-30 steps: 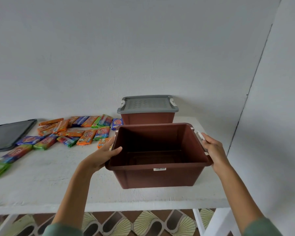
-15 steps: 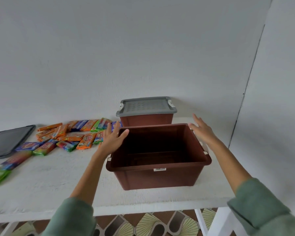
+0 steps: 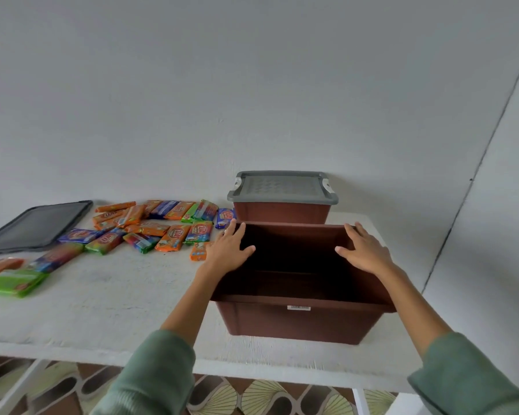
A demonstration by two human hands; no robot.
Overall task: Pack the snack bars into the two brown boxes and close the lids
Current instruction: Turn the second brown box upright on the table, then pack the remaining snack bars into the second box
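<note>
An open, empty brown box (image 3: pixel 300 322) stands near the table's front edge at the right. Behind it, against the wall, a second brown box (image 3: pixel 282 212) is covered by a grey lid (image 3: pixel 282 188). Several snack bars (image 3: pixel 171 238) in orange, blue and green wrappers lie scattered to the left of the boxes. My left hand (image 3: pixel 228 250) lies over the open box's left rim, fingers spread, thumb over the inside. My right hand (image 3: pixel 364 250) lies the same way over the right rim. Neither hand holds anything.
A loose dark grey lid (image 3: pixel 36 224) lies flat at the far left of the white table (image 3: pixel 102 310). Green packs (image 3: pixel 12 283) sit near the left edge. A wall (image 3: pixel 492 235) closes in right beside the table. Patterned floor shows below.
Both hands let go of the open box's sides after it came to rest on the table, rose with fingers spread, and now sit further back over its side rims.
</note>
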